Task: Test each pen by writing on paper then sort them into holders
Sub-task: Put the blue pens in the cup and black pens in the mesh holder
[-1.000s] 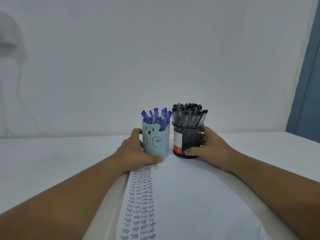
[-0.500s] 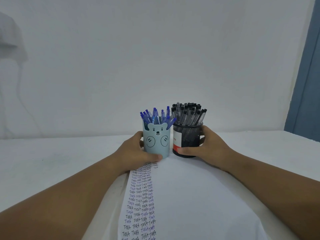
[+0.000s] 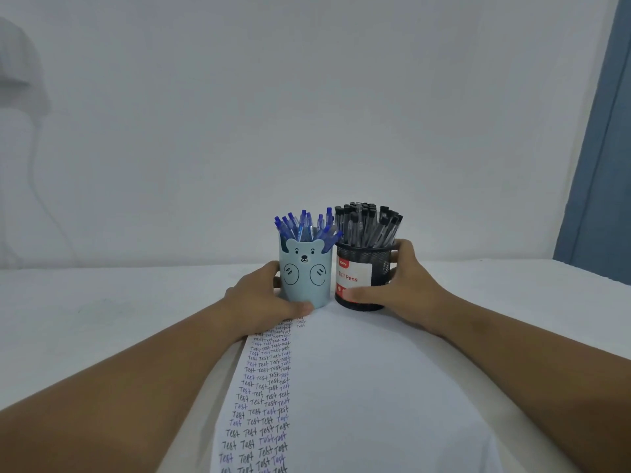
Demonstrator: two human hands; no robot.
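Mesh black holder (image 3: 363, 278) in your right hand (image 3: 406, 288) and blue bear holder (image 3: 305, 273) in your left hand (image 3: 259, 295), fingers curled round both, stand touching at the paper (image 3: 358, 387) edge; a sideways nudge could tip either full cup.

At centre frame, the bear holder (image 3: 305, 274) is seen as smooth, matt blue plastic. The mesh holder (image 3: 363, 268) to its right is made of black wire mesh, with a glossy label. Matt white paper (image 3: 358, 387) is spread below, on a matt white table (image 3: 102, 302).
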